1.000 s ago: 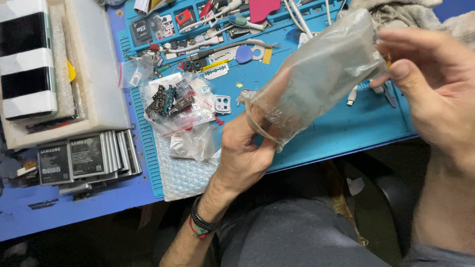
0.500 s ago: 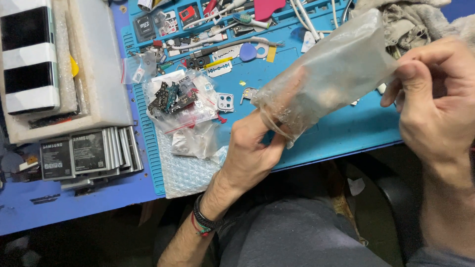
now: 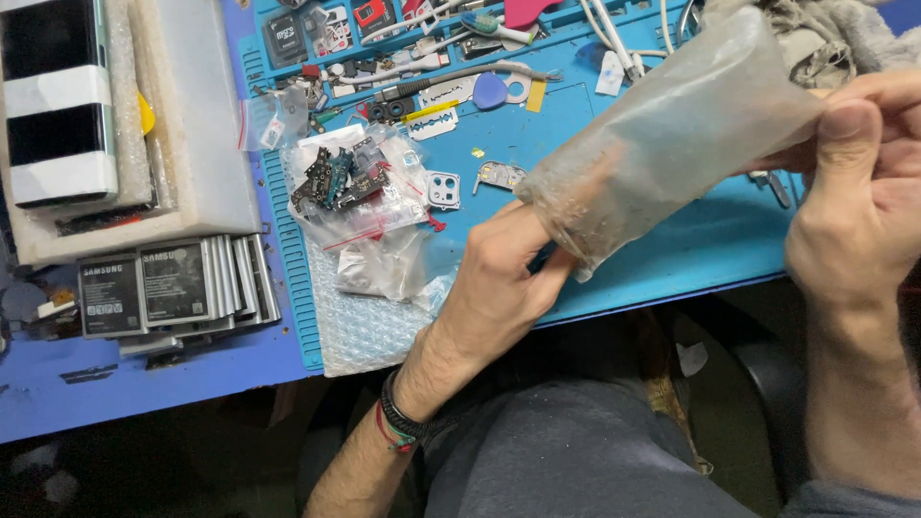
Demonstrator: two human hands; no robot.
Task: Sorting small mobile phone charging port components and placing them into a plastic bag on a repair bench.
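Held cloudy, crinkled clear plastic bag (image 3: 672, 134) slantwise between both hands: left hand (image 3: 504, 283) pinching low mouth, right hand (image 3: 859, 206) gripping high end.

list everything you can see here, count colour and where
plastic bag: one, cloudy clear, held above the mat between both hands
work mat: one, blue, on the bench
small zip bags of parts: several, clear with dark parts, left part of the mat
bubble wrap: one sheet, clear, mat's near left corner
phone batteries: a row, grey and black, left of the mat
foam block: one, white, far left
guitar-pick pry tool: one, blue, top of the mat
cloth: one, grey, top right
left hand: pinches the bag's lower end
right hand: grips the bag's upper end
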